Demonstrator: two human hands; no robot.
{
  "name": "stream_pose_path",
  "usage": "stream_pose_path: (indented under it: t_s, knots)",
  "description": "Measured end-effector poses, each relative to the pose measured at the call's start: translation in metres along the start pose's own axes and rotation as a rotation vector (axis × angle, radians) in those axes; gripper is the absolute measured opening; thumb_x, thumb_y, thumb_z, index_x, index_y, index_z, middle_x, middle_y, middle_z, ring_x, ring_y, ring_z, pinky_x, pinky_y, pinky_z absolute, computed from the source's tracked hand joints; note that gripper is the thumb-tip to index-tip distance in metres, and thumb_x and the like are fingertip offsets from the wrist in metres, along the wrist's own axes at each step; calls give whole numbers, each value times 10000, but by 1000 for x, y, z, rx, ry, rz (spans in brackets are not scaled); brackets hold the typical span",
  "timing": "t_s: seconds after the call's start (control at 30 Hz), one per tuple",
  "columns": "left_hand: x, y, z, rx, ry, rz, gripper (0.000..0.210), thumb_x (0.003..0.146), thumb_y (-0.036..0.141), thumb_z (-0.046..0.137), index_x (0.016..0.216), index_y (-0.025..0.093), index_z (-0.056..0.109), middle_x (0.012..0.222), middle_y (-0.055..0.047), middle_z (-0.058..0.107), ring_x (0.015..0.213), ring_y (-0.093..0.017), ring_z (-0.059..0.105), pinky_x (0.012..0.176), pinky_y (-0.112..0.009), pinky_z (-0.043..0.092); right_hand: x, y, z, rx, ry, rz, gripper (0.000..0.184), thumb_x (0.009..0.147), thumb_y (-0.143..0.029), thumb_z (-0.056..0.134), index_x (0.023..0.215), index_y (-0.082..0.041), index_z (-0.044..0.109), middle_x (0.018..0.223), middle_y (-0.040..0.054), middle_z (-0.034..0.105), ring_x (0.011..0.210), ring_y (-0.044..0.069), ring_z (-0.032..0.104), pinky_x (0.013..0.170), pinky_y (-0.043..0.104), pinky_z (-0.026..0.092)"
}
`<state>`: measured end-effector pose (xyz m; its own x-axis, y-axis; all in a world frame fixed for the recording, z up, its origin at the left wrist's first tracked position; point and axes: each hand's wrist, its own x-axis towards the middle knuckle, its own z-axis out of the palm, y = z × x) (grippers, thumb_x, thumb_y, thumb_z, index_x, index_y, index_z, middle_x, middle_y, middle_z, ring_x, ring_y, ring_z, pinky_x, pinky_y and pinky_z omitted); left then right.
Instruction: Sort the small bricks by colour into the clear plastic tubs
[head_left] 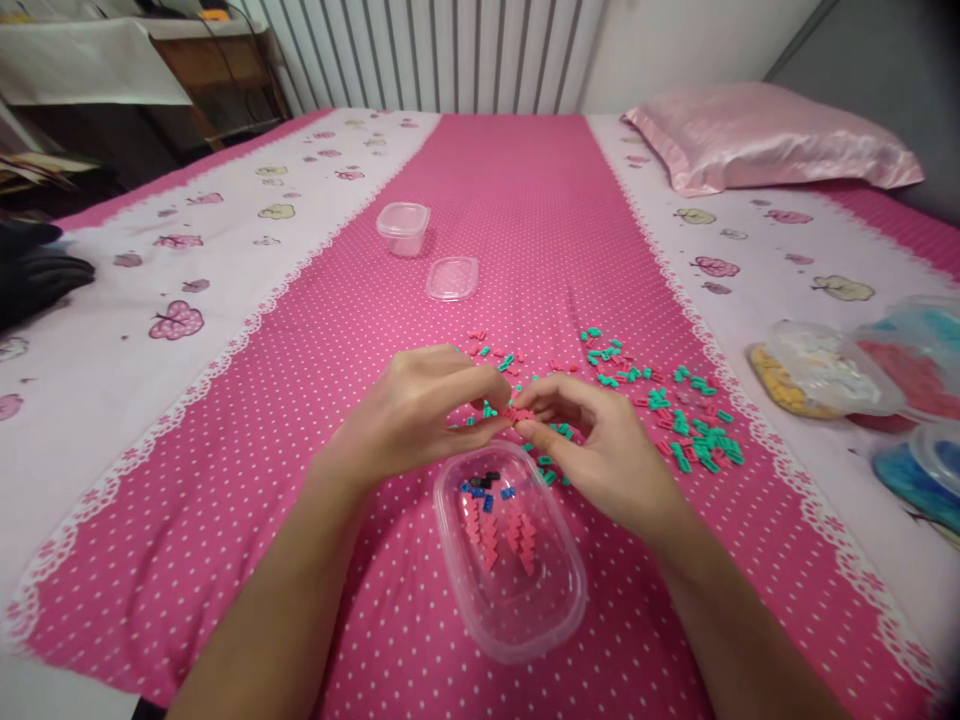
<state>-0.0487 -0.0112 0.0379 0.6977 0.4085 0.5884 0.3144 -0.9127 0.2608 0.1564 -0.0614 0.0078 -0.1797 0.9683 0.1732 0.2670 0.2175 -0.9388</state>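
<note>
My left hand [435, 405] and my right hand [589, 430] meet above the far end of a clear plastic lid [566, 620]. Between their pinched fingertips is a small cluster of pink interlocking toy bricks [516, 413], gripped from both sides and partly hidden. Inside the lid lie several zigzag strips of joined pink bricks [489, 545], along with a few loose blue bricks [487, 503] and black bricks [491, 478]. Loose green bricks [705, 440] and pink ones are scattered on the sheet beyond and to the right of my right hand.
A small clear tub [403, 230] and another clear lid [452, 279] sit farther back. At right stand containers of yellow bricks [791, 385], red bricks [911, 375] and blue bricks [911, 480]. A pink pillow [772, 135] lies back right, a black glove [41, 270] at the left edge.
</note>
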Motion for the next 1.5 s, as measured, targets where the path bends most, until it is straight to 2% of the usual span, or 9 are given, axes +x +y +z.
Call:
stream_pose_path:
  t_s: [0.43,0.53,0.63,0.7,0.83,0.97,1.1,1.27,1.5]
  knots:
    - [-1,-5,-4,38,-64,-44,222,917,420,664,937,199,651,820,-1,716,737,-135,640,756,-276,439,-1,-2,3,-22,5,-19,87,841,-197,710,915,-225,676,848,-6,715,781,148,668,754,292,551]
    - [-7,-16,-17,-19,-189,-180,267,902,456,673,977,199,662,910,-12,730,840,-153,659,790,-269,451,-2,-5,4,-55,-6,-5,81,840,-176,684,902,-227,685,851,-7,718,785,145,673,745,281,548]
    - [-16,-31,-31,7,-350,-400,128,955,282,585,968,210,689,922,-1,735,837,-143,659,753,-250,445,-3,-4,4,-68,5,-2,103,830,-151,662,897,-229,662,855,-12,705,808,145,676,761,279,544]
    - [-22,-39,-36,68,-457,-518,175,928,182,551,978,225,713,946,0,739,839,-144,655,734,-248,435,-4,-3,4,-57,14,-9,115,827,-143,653,900,-231,641,859,-16,693,817,143,673,772,279,541]
    - [-25,-44,-33,99,-615,-588,171,831,172,638,954,240,735,952,7,730,836,-149,642,714,-245,420,-4,-2,2,-34,12,-41,190,829,-127,637,976,-247,641,919,-19,695,864,137,669,800,271,538]
    - [-22,-41,-24,149,-697,-638,131,799,171,662,889,231,736,892,7,717,790,-150,622,667,-245,395,-4,-6,1,-70,4,-55,212,844,-116,619,987,-259,683,930,-30,716,852,118,668,805,250,530]
    - [-21,-42,-22,176,-678,-629,121,820,158,648,863,224,740,883,-3,705,797,-155,621,683,-251,409,-5,-10,0,-99,-25,-70,189,857,-118,611,949,-256,700,913,-36,729,833,113,667,778,234,526]
    - [-17,-36,-28,38,-505,-420,95,887,183,635,897,205,727,932,-9,715,848,-142,646,757,-246,455,-4,-8,0,-97,-20,-54,181,867,-138,616,968,-257,707,917,-28,730,824,120,667,774,249,528]
    - [-2,-9,-24,-273,-336,-218,91,934,264,646,957,193,699,883,4,751,776,-101,684,713,-192,490,-2,-2,1,-19,12,9,166,876,-191,641,1024,-246,694,949,-8,736,877,137,682,814,281,539]
